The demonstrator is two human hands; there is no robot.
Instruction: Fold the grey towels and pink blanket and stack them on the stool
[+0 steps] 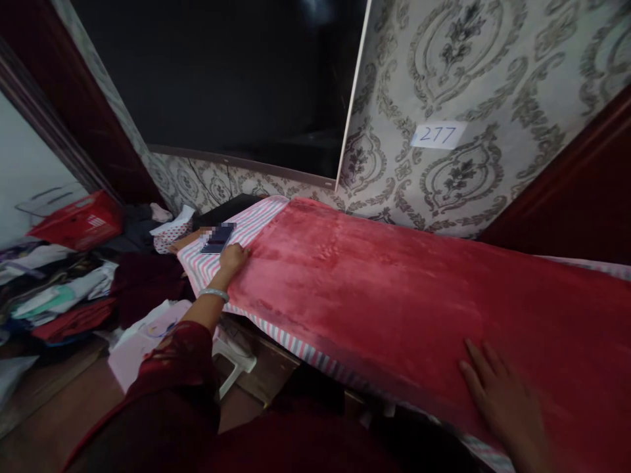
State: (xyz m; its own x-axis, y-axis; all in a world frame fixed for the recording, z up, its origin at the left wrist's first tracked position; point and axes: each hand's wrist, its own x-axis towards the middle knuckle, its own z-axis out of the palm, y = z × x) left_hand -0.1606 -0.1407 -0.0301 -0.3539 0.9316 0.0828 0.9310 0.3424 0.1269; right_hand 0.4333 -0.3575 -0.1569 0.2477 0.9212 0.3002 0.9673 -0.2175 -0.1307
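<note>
A red plush cloth (374, 282) is spread over a long surface, on top of a striped pink, grey and white cloth (261, 220). My left hand (234, 259), with a bangle on the wrist, is at the red cloth's left end. Its fingers are curled at the cloth's edge. Farther right, my right hand (500, 387) lies flat on the red cloth, fingers stretched out. Just beyond my left hand, a dark flat object (219, 238), partly blurred out, rests on the striped cloth.
A large dark screen (231, 79) hangs on the patterned wall, beside a paper marked 277 (438, 135). To the left are piles of folded clothes (64, 295), a red bag (81, 220) and a pink bag (142, 335). A white stool (236, 358) stands below the surface.
</note>
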